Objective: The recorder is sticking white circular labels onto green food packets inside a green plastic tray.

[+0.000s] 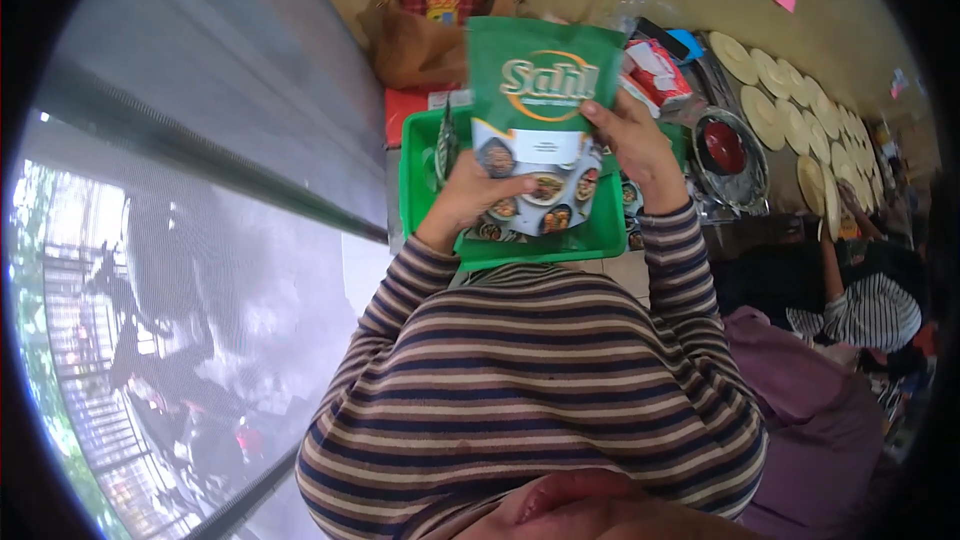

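A green and white printed food pouch [546, 127] is held upright in front of me, its printed face towards the camera. My left hand [474, 191] grips its lower left side, thumb across the front. On the pouch's right edge, my right hand [634, 139] has its thumb on the front; the other fingers are partly hidden. Beneath the pouch stands a green plastic basket [416, 221]. More printed pouches lie in it, mostly hidden, and one stands on edge [447, 146] at its left.
A brown bag [420, 52] is behind the basket. To the right are a metal bowl [731, 157] holding a red bowl, a red and white packet [658, 75], a plastic bottle [631, 7] and several pale round flat pieces [763, 117]. People [874, 315] are at the far right.
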Tool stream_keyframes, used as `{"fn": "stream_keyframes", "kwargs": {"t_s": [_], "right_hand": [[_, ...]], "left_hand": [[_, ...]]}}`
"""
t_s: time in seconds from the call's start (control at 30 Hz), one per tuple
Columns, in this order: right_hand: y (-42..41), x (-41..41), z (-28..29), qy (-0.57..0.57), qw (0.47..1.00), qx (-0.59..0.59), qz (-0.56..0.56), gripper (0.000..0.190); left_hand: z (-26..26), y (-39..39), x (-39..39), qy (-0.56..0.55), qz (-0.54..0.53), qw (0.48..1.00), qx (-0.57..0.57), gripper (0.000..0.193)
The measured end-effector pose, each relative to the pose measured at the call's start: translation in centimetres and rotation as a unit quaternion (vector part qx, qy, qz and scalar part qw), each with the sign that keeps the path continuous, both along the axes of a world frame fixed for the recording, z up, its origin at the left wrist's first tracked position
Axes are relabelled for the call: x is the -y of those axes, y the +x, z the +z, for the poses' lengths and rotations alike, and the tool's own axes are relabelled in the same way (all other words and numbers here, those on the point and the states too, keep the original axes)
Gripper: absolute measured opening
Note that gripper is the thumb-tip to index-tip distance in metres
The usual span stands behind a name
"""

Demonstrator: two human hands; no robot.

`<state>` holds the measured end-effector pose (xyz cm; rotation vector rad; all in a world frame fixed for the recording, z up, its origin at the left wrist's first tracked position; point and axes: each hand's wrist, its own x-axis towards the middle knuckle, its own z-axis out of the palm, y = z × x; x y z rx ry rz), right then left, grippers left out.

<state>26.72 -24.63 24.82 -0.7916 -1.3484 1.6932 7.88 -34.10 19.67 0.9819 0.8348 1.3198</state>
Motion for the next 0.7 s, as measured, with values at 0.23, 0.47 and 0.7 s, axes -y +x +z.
{"fn": "stream_keyframes", "kwargs": {"t_s": [0.23,0.47,0.7], "right_hand": [[1.2,3.8,-9.9,-0.081,0.97,-0.115,-0.197,0.034],[3.1,6.9,-17.1,-0.134,0.929,-0.018,-0.344,0.03],[4.3,7.1,-15.2,-0.055,0.873,0.207,-0.438,0.056]], "left_hand": [[-2.5,-5.5,1.9,-0.012,0.042,0.872,-0.487,0.044],[-9.4,-14.2,-1.3,-0.127,0.18,0.653,-0.725,0.021],[-13.7,-10.1,-6.4,-0.037,0.1,0.427,-0.898,0.017]]}}
